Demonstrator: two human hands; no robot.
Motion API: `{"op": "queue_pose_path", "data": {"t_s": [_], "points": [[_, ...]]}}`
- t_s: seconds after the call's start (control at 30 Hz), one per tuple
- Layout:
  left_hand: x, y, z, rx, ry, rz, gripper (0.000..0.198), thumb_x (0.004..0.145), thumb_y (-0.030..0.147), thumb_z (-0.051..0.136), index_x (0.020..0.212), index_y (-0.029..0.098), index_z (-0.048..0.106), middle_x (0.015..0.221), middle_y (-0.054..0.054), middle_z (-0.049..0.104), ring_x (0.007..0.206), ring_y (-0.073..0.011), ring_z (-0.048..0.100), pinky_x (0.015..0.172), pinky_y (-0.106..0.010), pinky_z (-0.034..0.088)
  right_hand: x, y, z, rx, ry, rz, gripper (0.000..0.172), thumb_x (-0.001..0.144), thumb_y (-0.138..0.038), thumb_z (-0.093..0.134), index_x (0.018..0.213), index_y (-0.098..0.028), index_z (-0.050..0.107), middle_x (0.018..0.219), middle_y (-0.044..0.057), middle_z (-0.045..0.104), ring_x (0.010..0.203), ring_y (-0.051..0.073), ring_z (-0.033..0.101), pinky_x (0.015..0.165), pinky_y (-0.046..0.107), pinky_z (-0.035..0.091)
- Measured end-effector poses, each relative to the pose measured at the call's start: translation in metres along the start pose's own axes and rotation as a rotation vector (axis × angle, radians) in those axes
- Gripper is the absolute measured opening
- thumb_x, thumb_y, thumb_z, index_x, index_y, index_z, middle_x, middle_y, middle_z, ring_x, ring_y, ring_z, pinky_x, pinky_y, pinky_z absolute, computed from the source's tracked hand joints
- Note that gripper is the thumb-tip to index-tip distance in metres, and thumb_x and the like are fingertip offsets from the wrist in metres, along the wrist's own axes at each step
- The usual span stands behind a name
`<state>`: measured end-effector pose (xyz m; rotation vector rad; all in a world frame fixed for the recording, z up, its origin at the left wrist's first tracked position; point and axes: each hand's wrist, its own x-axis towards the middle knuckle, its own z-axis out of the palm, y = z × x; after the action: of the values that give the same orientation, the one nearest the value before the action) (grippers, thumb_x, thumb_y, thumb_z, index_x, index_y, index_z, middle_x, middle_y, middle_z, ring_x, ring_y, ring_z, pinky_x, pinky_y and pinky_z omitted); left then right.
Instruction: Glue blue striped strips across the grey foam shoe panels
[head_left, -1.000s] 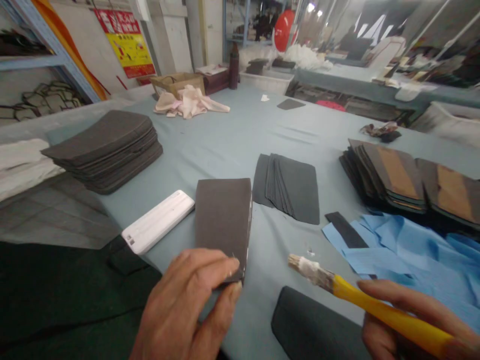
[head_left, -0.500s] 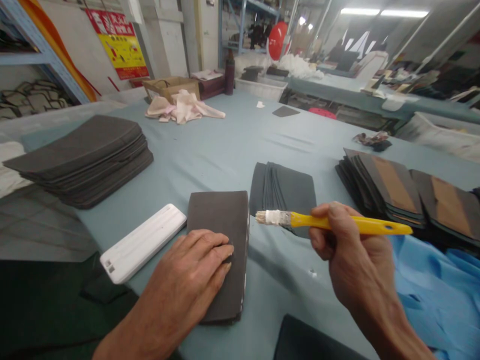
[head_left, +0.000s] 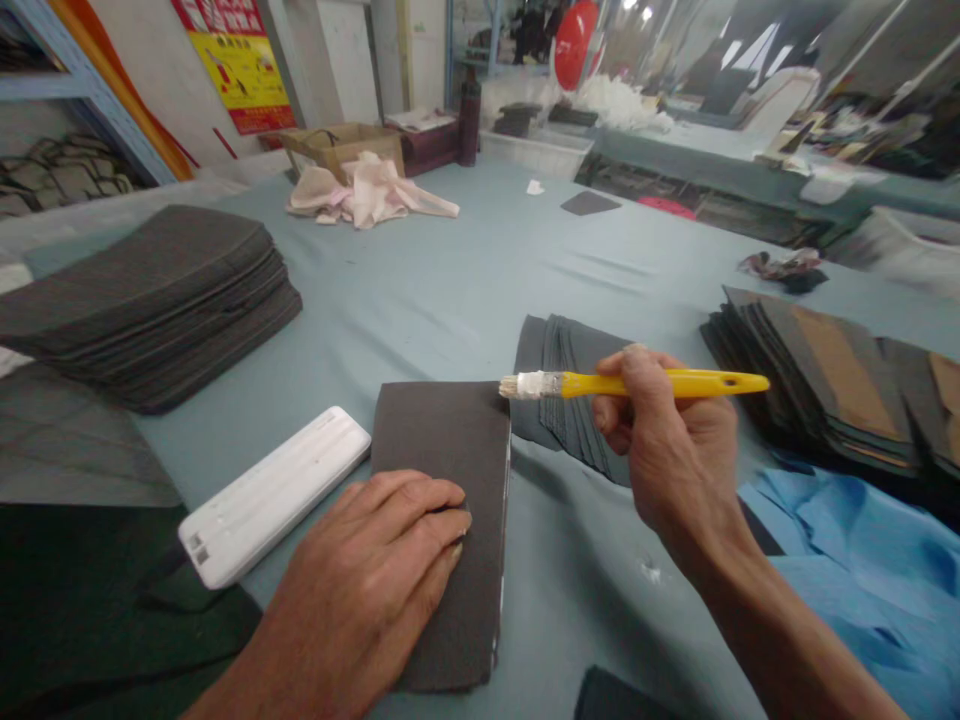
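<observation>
A stack of dark grey rectangular pieces (head_left: 439, 430) lies in front of me, with white marks along its right edge. My left hand (head_left: 397, 540) rests on top of it, fingers lying over the upper piece and holding nothing that I can make out. In my right hand (head_left: 660, 430) is a yellow-handled brush (head_left: 592, 385), held level and pointing left. Its white-coated bristles are at the upper right corner of the stack; whether they touch it I cannot tell. Fanned dark pieces (head_left: 559, 400) lie behind the right hand.
Left of the stack is a white oblong device (head_left: 277, 495). A tall dark pile (head_left: 165, 300) stands at the left, and more piles with brown strips (head_left: 832, 370) at the right. Blue cloth (head_left: 862, 560) lies near right. Pale fabric (head_left: 367, 190) and a cardboard box (head_left: 337, 150) are farther back.
The brush in my right hand has moved up and left relative to the stack, from beside its right edge to its upper right corner. My left hand stays on the stack. The view has shifted slightly.
</observation>
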<state>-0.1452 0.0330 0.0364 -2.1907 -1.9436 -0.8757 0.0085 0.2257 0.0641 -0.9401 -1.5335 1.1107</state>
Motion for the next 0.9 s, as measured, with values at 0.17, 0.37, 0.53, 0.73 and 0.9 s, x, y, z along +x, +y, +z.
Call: {"op": "queue_pose_path", "data": {"t_s": [0.17, 0.37, 0.53, 0.73, 0.9], "points": [[-0.001, -0.002, 0.001, -0.004, -0.003, 0.001, 0.023, 0.107, 0.013, 0.051, 0.115, 0.023, 0.070, 0.120, 0.000, 0.079, 0.111, -0.0171, 0.073, 0.100, -0.034, 0.053, 0.006, 0.003, 0.008, -0.008, -0.026, -0.026, 0.043, 0.093, -0.060, 0.073, 0.079, -0.020, 0.070, 0.051, -0.004, 0.055, 0.042, 0.008, 0.041, 0.040, 0.022, 0.029], [-0.002, -0.005, 0.002, -0.023, -0.001, -0.012, 0.023, 0.106, 0.012, 0.052, 0.115, 0.023, 0.069, 0.121, 0.000, 0.078, 0.112, -0.0170, 0.071, 0.101, -0.034, 0.052, 0.003, 0.002, 0.004, -0.093, -0.094, -0.047, 0.037, 0.097, -0.046, 0.064, 0.072, -0.020, 0.068, 0.047, -0.004, 0.052, 0.039, 0.008, 0.042, 0.037, 0.021, 0.031], [-0.001, -0.004, 0.003, -0.040, -0.010, -0.025, 0.021, 0.107, 0.013, 0.053, 0.114, 0.023, 0.070, 0.120, 0.000, 0.078, 0.112, -0.0179, 0.071, 0.098, -0.035, 0.052, 0.001, -0.012, 0.002, -0.148, -0.081, -0.069, 0.033, 0.097, -0.035, 0.060, 0.068, -0.021, 0.066, 0.042, -0.005, 0.046, 0.035, 0.008, 0.039, 0.034, 0.021, 0.026], [-0.003, -0.002, 0.006, -0.048, 0.010, -0.040, 0.020, 0.105, 0.012, 0.054, 0.114, 0.022, 0.070, 0.120, -0.002, 0.078, 0.111, -0.0192, 0.071, 0.099, -0.037, 0.052, 0.006, -0.008, 0.015, -0.130, -0.038, -0.125, 0.033, 0.100, -0.036, 0.058, 0.071, -0.021, 0.066, 0.047, -0.004, 0.050, 0.038, 0.009, 0.043, 0.038, 0.022, 0.031], [-0.003, -0.001, 0.007, -0.065, 0.023, -0.048, 0.019, 0.105, 0.012, 0.056, 0.112, 0.021, 0.071, 0.118, -0.002, 0.079, 0.109, -0.0199, 0.071, 0.096, -0.038, 0.053, -0.006, -0.008, 0.008, -0.146, -0.070, -0.045, 0.032, 0.097, -0.036, 0.061, 0.068, -0.022, 0.065, 0.043, -0.005, 0.045, 0.035, 0.010, 0.039, 0.035, 0.022, 0.025]]}}
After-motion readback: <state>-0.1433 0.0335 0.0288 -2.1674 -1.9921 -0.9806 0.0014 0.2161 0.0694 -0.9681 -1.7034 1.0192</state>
